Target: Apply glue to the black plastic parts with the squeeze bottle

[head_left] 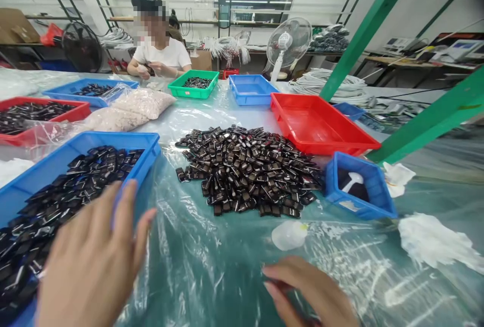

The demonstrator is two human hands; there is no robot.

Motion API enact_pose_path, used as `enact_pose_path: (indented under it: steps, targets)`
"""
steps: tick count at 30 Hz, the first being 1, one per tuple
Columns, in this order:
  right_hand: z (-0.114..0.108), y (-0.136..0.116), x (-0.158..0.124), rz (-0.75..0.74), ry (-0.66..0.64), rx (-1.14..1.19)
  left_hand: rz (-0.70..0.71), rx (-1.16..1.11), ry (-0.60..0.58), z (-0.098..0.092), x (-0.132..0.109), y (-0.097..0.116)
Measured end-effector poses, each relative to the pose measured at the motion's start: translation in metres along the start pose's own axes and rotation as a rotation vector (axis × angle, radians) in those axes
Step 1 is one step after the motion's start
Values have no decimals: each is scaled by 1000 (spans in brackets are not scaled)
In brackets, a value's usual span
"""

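My left hand [93, 254] is held with its fingers apart over the near edge of a large blue tray [157, 148] full of small black parts [71, 191]. Nothing shows between its fingers. At the bottom right, my right hand [302, 291] is curled above the green tabletop, thumb and forefinger tips close together. A small dark thing shows between them, too hidden to name. A big heap of dark brown and black pieces [245, 170] lies on the table in front of both hands. A translucent white round item [289, 235] rests between the heap and my right hand.
At right stand a small blue bin [378, 201] with a white scoop, a red tray [325, 125], crumpled white tissues [434, 241] and green posts [434, 115]. Farther back are a blue tray [253, 99], a green tray [194, 92], pale bags [139, 105] and a seated person [162, 57].
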State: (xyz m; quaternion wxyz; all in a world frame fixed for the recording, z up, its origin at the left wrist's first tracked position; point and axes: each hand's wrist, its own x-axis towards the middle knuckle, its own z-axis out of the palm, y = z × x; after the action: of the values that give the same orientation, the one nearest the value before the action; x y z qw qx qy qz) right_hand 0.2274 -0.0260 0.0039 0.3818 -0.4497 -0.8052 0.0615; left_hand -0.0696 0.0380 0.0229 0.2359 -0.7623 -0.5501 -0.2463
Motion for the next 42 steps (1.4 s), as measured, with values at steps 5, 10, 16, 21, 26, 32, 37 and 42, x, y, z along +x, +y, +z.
enact_pose_path:
  steps: [5,10,16,21,26,32,37,42]
  targets:
    - [49,2,18,-243,-153,-280,357,-55,-91,33,0,72]
    - [72,2,35,-273,-134,-358,392,-233,-206,65,-3,71]
    - [9,1,4,-298,-37,-378,299,-372,-243,62,-5,65]
    - [-57,37,-14,117,322,-564,200,-486,-285,57,-3,67]
    - [-49,69,-14,192,110,-496,122,-549,-320,54,-3,70]
    - [-20,48,-27,491,-109,167,-72,-879,-458,41,-11,76]
    - [15,29,-18,703,71,357,-146,-1010,-542,23,-13,86]
    - [25,22,-18,645,96,347,55,-829,-475,29,-17,90]
